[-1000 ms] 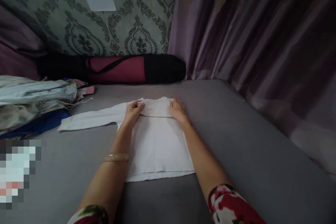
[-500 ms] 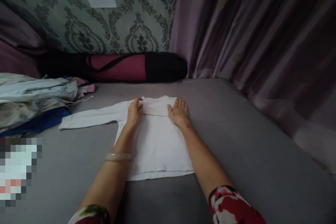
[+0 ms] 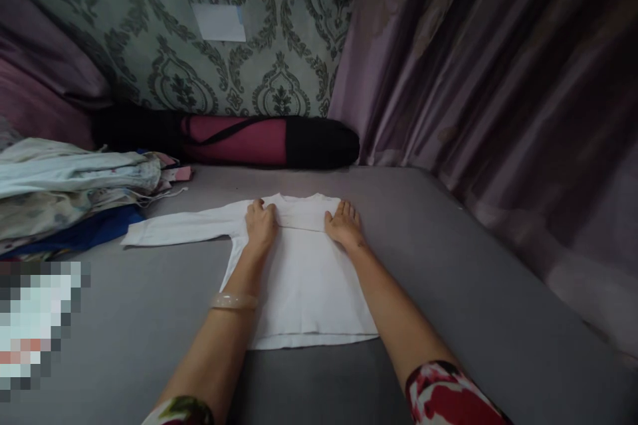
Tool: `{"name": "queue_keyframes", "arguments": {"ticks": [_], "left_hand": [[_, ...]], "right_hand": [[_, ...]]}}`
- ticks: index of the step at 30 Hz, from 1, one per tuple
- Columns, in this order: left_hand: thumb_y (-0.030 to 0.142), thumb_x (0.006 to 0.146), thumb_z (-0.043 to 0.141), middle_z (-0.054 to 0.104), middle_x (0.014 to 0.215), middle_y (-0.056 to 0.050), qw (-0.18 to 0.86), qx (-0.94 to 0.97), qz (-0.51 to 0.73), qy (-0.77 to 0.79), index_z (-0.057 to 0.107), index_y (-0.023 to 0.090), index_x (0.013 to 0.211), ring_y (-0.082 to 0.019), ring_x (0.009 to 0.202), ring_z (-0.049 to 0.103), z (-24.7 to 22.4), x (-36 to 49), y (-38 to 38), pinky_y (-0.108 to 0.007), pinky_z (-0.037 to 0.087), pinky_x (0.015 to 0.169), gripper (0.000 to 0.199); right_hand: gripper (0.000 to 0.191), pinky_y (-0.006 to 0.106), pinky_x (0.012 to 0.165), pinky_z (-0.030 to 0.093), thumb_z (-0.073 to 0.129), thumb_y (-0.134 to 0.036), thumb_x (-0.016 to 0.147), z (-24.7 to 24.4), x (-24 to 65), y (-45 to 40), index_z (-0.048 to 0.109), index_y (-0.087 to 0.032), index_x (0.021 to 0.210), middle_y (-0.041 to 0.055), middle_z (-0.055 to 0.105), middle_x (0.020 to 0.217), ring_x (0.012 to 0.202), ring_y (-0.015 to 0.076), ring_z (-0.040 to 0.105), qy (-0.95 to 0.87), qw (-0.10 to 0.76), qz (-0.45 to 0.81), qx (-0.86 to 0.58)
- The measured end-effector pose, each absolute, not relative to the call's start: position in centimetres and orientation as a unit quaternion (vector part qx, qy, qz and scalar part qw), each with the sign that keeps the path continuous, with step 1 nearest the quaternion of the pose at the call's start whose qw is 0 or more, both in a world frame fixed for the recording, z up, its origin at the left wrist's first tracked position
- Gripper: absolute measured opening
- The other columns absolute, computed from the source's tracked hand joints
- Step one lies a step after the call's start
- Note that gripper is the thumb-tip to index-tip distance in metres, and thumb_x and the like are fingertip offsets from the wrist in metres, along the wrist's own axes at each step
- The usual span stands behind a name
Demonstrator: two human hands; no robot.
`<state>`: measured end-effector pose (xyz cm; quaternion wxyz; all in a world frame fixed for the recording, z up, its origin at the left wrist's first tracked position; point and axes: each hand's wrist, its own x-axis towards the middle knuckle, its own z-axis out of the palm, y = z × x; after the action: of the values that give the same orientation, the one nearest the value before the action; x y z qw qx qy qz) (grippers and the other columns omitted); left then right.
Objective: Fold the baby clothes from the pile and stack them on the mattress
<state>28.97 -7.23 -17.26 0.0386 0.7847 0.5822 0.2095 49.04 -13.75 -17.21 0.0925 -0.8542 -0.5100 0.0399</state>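
resting right hand (image 3: 345, 223) flat on shirt (image 3: 310, 285), released | curled left hand (image 3: 262, 224) there, can't tell grip | clothes (image 3: 80, 176) left of both

shirt (image 3: 312, 285): white | sheet (image 3: 448, 279): grey | bag (image 3: 259, 149): crimson-black | wallpaper (image 3: 282, 46): green damask

We find the room dim, lit softly and evenly by something we cannot place. The white shirt (image 3: 306, 285) is among the brightest things we see, its creases only faintly shaded. To our right the curtain (image 3: 448, 93) sinks almost to black near the top corner, while the bangle (image 3: 234, 301) catches a small glint. Coarse pixel blocks cover a patch at lower left, and our outer edges look stretched and soft.
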Motion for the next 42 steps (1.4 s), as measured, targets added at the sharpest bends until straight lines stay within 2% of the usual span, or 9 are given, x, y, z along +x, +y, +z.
{"name": "queue_keyframes", "arguments": {"ticks": [4, 8, 17, 20, 25, 30, 33, 38, 42], "left_hand": [[0.019, 0.093, 0.031, 0.047, 0.141, -0.018, 0.019, 0.828, 0.229, 0.511, 0.053, 0.011, 0.133, -0.032, 0.128, 0.042, -16.5, 30.2, -8.2, -0.045, 0.035, 0.104, 0.046], [0.032, 0.098, 0.027, 0.042, 0.148, -0.015, 0.019, 0.87, 0.171, 0.462, 0.044, 0.011, 0.141, -0.031, 0.141, 0.028, -17.7, 31.6, -8.5, -0.049, 0.018, 0.115, 0.051], [0.042, 0.097, 0.026, 0.036, 0.152, -0.015, 0.039, 0.854, 0.119, 0.506, 0.041, 0.015, 0.145, -0.034, 0.142, 0.027, -18.8, 31.7, -8.5, -0.054, 0.021, 0.113, 0.057], [0.04, 0.097, 0.026, 0.036, 0.151, -0.015, 0.022, 0.854, 0.127, 0.504, 0.041, 0.014, 0.145, -0.034, 0.142, 0.028, -18.8, 31.8, -8.8, -0.053, 0.02, 0.113, 0.056], [0.037, 0.096, 0.025, 0.034, 0.152, -0.016, 0.026, 0.855, 0.112, 0.506, 0.038, 0.012, 0.147, -0.035, 0.142, 0.025, -18.9, 32.1, -8.8, -0.054, 0.019, 0.113, 0.057], [0.039, 0.096, 0.026, 0.027, 0.155, -0.015, 0.09, 0.862, 0.069, 0.493, 0.034, 0.014, 0.148, -0.032, 0.145, 0.019, -18.1, 31.4, -8.0, -0.053, 0.02, 0.113, 0.058], [0.041, 0.094, 0.035, 0.026, 0.155, -0.018, 0.125, 0.868, 0.048, 0.478, 0.034, 0.013, 0.147, -0.031, 0.145, 0.019, -17.3, 29.3, -7.7, -0.048, 0.023, 0.113, 0.06], [0.034, 0.087, 0.05, 0.041, 0.147, -0.021, 0.133, 0.813, 0.195, 0.533, 0.045, 0.011, 0.138, -0.031, 0.14, 0.032, -16.8, 24.0, -7.8, -0.044, 0.03, 0.11, 0.056], [0.03, 0.082, 0.051, 0.063, 0.118, -0.016, 0.171, 0.737, 0.333, 0.563, 0.056, 0.013, 0.126, -0.027, 0.106, 0.06, -16.8, 20.6, -7.5, -0.04, 0.045, 0.094, 0.048]], "right_hand": [[0.064, 0.047, 0.116, 0.008, 0.031, -0.038, 0.097, -15.7, 47.9, -13.2, 0.027, 0.001, 0.148, 0.022, 0.023, 0.155, 0.145, 0.0315, 0.017, -0.553, 0.094, 0.033, -0.827], [0.057, 0.047, 0.116, 0.003, 0.026, -0.041, 0.099, -16.0, 46.1, -12.9, 0.029, -0.017, 0.151, 0.0114, 0.021, 0.159, 0.147, 0.0258, 0.011, -0.652, 0.106, 0.025, -0.75], [0.055, 0.052, 0.116, 0.004, 0.025, -0.042, 0.099, -17.5, 46.1, -12.0, 0.028, -0.025, 0.151, 0.0038, 0.018, 0.16, 0.147, 0.0246, 0.009, -0.664, 0.095, 0.086, -0.737], [0.057, 0.049, 0.116, 0.006, 0.025, -0.04, 0.099, -16.8, 46.7, -12.2, 0.025, -0.02, 0.152, 0.0074, 0.017, 0.16, 0.147, 0.0242, 0.01, -0.649, 0.104, 0.09, -0.748], [0.064, 0.043, 0.116, 0.009, 0.026, -0.04, 0.098, -17.2, 48.4, -13.3, 0.026, 0.0, 0.148, 0.0201, 0.024, 0.156, 0.145, 0.0289, 0.017, -0.556, 0.14, 0.009, -0.82], [0.065, 0.042, 0.115, 0.016, 0.028, -0.041, 0.097, -18.0, 49.1, -13.6, 0.028, 0.0, 0.148, 0.02, 0.026, 0.155, 0.142, 0.03, 0.022, -0.551, 0.121, 0.026, -0.825], [0.066, 0.043, 0.114, 0.016, 0.028, -0.041, 0.097, -17.6, 49.2, -13.5, 0.026, 0.001, 0.148, 0.0204, 0.025, 0.155, 0.142, 0.0307, 0.022, -0.551, 0.102, 0.046, -0.827], [0.061, 0.048, 0.116, 0.008, 0.033, -0.031, 0.096, -16.5, 47.3, -13.4, 0.028, 0.0, 0.148, 0.0198, 0.019, 0.157, 0.145, 0.0311, 0.016, -0.559, 0.117, 0.005, -0.821], [0.058, 0.045, 0.117, 0.003, 0.027, -0.034, 0.098, -16.1, 43.1, -13.0, 0.027, -0.007, 0.15, 0.0141, 0.019, 0.158, 0.147, 0.0254, 0.011, -0.658, 0.128, 0.025, -0.741]]}}
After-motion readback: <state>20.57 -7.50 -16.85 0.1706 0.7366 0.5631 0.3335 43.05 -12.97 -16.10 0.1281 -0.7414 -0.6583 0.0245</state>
